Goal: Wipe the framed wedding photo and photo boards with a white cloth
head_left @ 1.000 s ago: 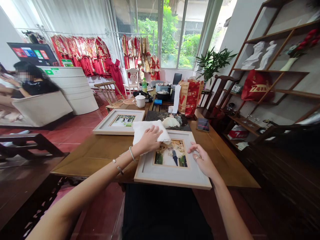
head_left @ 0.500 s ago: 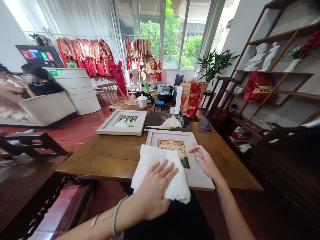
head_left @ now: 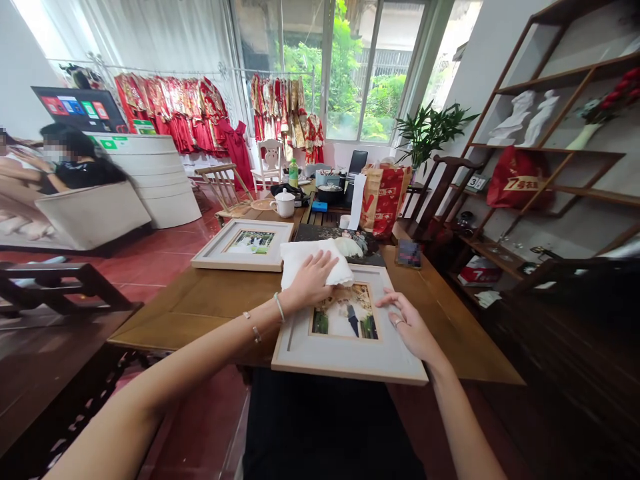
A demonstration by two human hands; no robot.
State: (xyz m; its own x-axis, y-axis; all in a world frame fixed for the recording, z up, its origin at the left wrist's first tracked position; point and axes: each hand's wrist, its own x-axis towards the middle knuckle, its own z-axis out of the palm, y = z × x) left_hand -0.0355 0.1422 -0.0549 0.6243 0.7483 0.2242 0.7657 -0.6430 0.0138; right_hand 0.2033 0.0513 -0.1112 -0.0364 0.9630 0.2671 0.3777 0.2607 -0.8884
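My left hand is palm down on a folded white towel, pressing and holding it over the far left part of a picture frame. The frame has a pale wooden edge and a grey-white mount around a wedding photo, whose upper left is partly covered. My right hand lies on the frame's right side with its fingers spread and nothing held. This near frame rests at the table's front edge, its near rim extending over it. A second framed photo lies flat to the left.
Behind the near frame lies a dark photo panel on the wooden table. Farther back stand a white lidded mug and a red-and-tan paper bag. A phone-like dark object sits right. Two people sit far left.
My left hand has moved forward with the white towel, from the frame's near left part to its far left edge, uncovering most of the photo. My right hand has stayed in place.
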